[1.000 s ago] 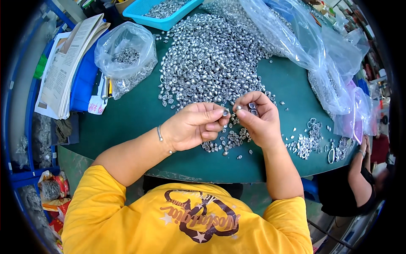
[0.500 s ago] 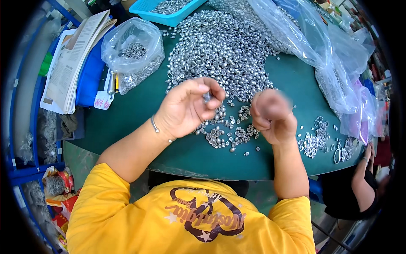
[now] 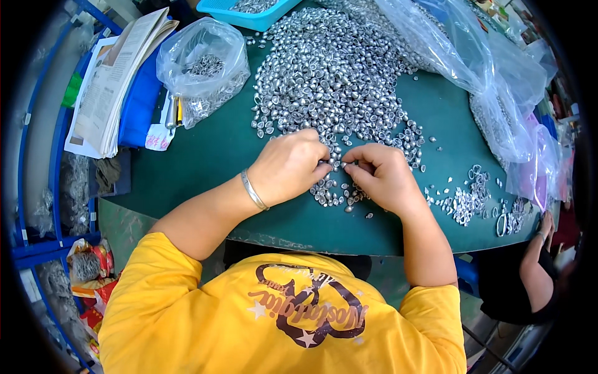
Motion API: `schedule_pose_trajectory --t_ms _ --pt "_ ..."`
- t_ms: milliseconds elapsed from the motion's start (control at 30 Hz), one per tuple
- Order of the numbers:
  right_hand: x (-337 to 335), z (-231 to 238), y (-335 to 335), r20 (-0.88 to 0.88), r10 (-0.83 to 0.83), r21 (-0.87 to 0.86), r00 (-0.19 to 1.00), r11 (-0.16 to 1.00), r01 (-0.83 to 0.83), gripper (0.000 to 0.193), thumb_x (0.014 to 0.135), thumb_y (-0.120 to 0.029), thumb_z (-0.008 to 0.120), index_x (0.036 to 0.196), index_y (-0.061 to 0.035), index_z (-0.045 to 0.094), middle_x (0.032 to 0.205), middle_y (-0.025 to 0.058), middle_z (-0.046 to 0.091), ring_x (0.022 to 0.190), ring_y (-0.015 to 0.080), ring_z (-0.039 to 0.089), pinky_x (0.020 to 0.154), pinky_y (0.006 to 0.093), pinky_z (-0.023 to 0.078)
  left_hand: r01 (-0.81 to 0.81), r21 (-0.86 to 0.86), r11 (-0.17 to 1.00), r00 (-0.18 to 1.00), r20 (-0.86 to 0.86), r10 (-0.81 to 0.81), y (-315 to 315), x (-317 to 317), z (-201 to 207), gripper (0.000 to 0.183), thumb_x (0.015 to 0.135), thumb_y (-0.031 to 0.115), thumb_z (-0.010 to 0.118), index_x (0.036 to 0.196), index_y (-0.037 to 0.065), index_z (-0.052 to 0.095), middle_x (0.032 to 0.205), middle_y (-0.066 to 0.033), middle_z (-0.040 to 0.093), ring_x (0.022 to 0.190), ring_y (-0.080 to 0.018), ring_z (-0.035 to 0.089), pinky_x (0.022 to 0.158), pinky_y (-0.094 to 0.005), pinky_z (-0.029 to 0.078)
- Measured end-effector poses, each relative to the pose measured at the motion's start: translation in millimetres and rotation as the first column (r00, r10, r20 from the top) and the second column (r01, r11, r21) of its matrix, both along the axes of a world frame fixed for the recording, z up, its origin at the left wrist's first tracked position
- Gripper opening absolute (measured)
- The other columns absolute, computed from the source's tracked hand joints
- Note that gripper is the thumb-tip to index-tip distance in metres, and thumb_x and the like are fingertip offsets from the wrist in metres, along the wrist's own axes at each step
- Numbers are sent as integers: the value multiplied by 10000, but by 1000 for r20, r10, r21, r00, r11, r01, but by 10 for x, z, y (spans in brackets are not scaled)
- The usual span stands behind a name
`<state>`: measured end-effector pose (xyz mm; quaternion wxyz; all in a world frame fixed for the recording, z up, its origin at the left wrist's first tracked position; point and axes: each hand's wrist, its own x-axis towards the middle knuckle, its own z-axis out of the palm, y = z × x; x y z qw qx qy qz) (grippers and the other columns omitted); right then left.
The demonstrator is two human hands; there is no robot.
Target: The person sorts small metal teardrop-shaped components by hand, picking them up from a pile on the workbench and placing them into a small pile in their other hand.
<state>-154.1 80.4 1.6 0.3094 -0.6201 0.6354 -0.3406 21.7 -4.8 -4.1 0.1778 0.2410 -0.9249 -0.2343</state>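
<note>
open desk point(image 3: 187, 168) at 9 and 2 o'clock

the heap of silver cups point(image 3: 330, 75) spreads toward 12 o'clock, loose cups trailing between the hands. the left hand point(image 3: 293, 163) is curled downward, its grip hidden; the right hand point(image 3: 383, 177) brings thumb and forefinger together at a small cup point(image 3: 344, 165), hold uncertain. the desk's curved edge crosses at 6; a clear bag point(image 3: 202, 59) bounds 10.

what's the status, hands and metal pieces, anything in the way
Left hand curled at the metal pieces, hold unclear. Right hand facing it, hold also unclear. Pieces heaped just beyond both hands. Clear bag off left, not in the way.
</note>
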Motion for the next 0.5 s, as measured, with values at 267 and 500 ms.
schedule_pose_trajectory --t_ms 267,500 --pt "-107 23 -33 582 5 179 813 975 -134 97 750 -14 659 847 -3 665 588 -51 519 521 8 415 459 174 317 -29 15 999 999 -27 30 40 -42 -21 105 701 121 658 791 68 646 735 -82 533 663 -259 570 579 -341 470" --pt "-270 23 -68 998 49 -44 28 989 -144 83 787 2 539 868 2 557 631 39 507 465 49 354 370 170 233 -18 9 1000 998 -56 19 69 -71 -17 113 717 130 652 814 71 643 721 -73 517 655 -247 568 583 -332 469"
